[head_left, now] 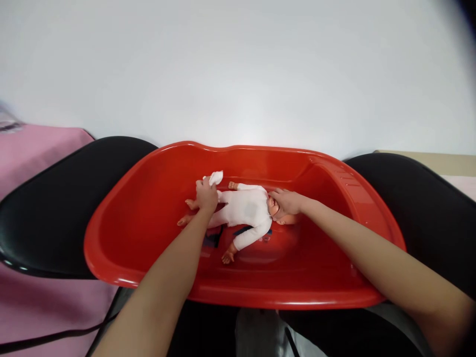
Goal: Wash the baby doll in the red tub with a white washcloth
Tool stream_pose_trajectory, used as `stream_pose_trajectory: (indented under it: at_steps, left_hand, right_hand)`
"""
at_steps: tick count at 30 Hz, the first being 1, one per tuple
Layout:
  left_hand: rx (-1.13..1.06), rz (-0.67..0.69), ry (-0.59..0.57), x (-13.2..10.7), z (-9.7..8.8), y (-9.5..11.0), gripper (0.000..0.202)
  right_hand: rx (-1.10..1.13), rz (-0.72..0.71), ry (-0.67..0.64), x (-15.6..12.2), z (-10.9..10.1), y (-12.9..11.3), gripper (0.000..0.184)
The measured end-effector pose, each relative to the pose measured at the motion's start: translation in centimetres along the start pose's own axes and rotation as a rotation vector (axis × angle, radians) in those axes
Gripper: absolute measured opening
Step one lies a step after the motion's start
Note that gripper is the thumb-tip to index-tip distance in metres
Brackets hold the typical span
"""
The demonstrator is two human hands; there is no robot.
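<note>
A baby doll (241,208) with a white cloth body lies on its back inside a red baby bathtub (141,228). Its bare feet point left and its head lies to the right. My left hand (207,194) is closed around a small white cloth (215,178) above the doll's legs. With curled fingers, my right hand (288,201) holds the side of the doll's head near the chin, hiding part of it. A grey damp-looking patch shows on the doll's belly.
Black chair seats (48,213) flank the tub on the left and right. Behind it rises a plain white surface (238,74). Pink fabric (48,148) covers something at the far left. A black cord (55,337) runs along the lower left.
</note>
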State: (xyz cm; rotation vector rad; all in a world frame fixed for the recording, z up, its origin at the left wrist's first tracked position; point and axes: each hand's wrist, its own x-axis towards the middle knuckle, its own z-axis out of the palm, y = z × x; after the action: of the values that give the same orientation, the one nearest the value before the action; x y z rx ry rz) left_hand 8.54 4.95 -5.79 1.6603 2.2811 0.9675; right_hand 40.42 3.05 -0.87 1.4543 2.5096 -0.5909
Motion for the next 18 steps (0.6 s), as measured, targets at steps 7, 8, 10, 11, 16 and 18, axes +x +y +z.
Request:
stream_pose_trajectory:
  at_steps: [7,8,10,11,16,18]
  left_hand:
    - [-0.179,0.686,-0.372,-2.9,4.2,5.4,0.048]
    - [-0.113,0.775,-0.446,-3.5,4.7,5.8,0.047]
    - [0.019,0.855,-0.52,-4.0,5.2,6.1,0.047]
    - [0.076,0.843,-0.524,-3.9,5.3,6.1,0.047]
    - [0.308,0.632,-0.489,-1.3,4.0,3.8,0.048]
    - [0.342,0.511,-0.463,-0.2,3.3,2.1,0.046]
  right_hand:
    - [-0.037,0.029,-0.016,-0.1,-0.1,-0.5,0.087]
    - [-0.042,0.025,-0.014,-0.1,-0.1,-0.6,0.09]
    - [-0.05,0.016,-0.008,-0.1,0.0,-0.6,0.095]
    - [-0.055,0.013,-0.007,-0.1,0.0,-0.5,0.097]
    - [-0.077,0.008,-0.03,-0.2,-0.2,-0.5,0.099]
    - [-0.077,0.02,-0.04,-0.3,-0.3,-0.6,0.096]
